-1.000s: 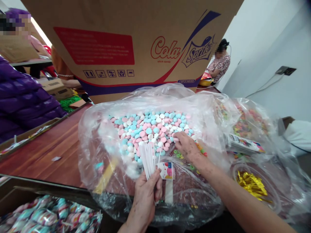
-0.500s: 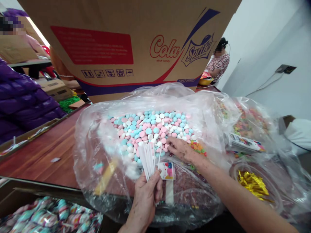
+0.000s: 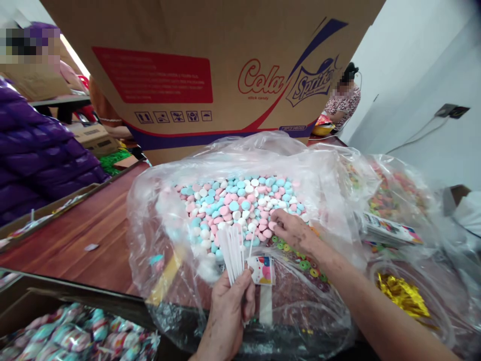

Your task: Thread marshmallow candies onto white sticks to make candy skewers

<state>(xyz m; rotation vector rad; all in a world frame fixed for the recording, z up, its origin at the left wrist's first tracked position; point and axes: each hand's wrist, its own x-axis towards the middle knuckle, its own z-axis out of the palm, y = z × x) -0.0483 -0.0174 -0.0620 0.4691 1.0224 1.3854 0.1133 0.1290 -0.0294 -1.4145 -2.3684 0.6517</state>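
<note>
Sticks (image 3: 232,250) stay pinched in your left hand (image 3: 233,298) near the worktop's (image 3: 86,218) front edge; your right hand (image 3: 295,231), grip unclear, shifts rightward over candies (image 3: 233,205).

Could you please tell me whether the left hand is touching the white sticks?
Touching: the head view shows the left hand closed around the white sticks, which fan out above it.

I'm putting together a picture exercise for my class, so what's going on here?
A person's left hand holds a bundle of thin white sticks in front of pink, blue and white candies, with clear plastic around them. The right hand is at the candies' right side; whether it grips one is hard to tell. Behind stands a large cardboard carton printed "Cola" and "Sprite"; wrapped sweets lie at lower left.
</note>
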